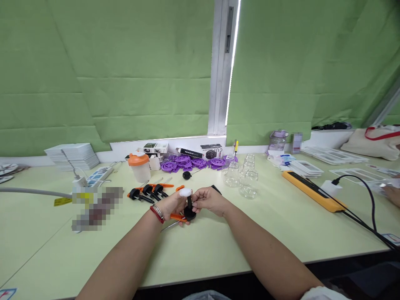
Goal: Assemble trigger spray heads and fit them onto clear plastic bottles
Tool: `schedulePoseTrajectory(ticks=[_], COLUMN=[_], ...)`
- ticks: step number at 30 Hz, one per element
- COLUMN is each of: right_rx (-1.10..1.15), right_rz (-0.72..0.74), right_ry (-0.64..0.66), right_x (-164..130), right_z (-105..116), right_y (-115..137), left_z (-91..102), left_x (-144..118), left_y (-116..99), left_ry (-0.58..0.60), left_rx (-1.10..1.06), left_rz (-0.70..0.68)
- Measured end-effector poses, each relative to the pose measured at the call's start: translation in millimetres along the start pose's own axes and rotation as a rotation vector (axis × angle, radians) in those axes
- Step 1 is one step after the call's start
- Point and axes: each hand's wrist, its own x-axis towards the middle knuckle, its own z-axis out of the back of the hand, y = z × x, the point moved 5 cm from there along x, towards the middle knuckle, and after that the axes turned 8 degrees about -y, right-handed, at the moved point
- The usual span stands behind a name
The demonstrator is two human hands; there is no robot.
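Black pump dispenser (pixel 189 210), white-capped: upright at mid-worktop (pixel 218 246), base touching the surface. Left hand (pixel 172 205) closed around its left side; right hand (pixel 208 199) closed on its stem. Behind it: more black-and-orange dispensers (pixel 149 191), clear glass jars (pixel 243 177), purple discs (pixel 187 162).

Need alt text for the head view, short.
Two bare hands meet over a pale green table: the left hand and right hand together hold a small black pump with a white cap. Behind them lie more black pumps, purple discs, clear jars and an orange-lidded cup, before green blinds.
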Motion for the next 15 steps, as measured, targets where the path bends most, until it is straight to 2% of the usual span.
schedulePoseTrajectory(ticks=[15], right_rx=[-0.053], right_rz=[0.0], right_ry=[0.059], right_x=[0.5], right_z=[1.3], right_y=[1.6], left_z=[-0.9], left_x=[-1.2], left_y=[-1.5], left_ry=[0.032], left_rx=[0.012], left_rz=[-0.01])
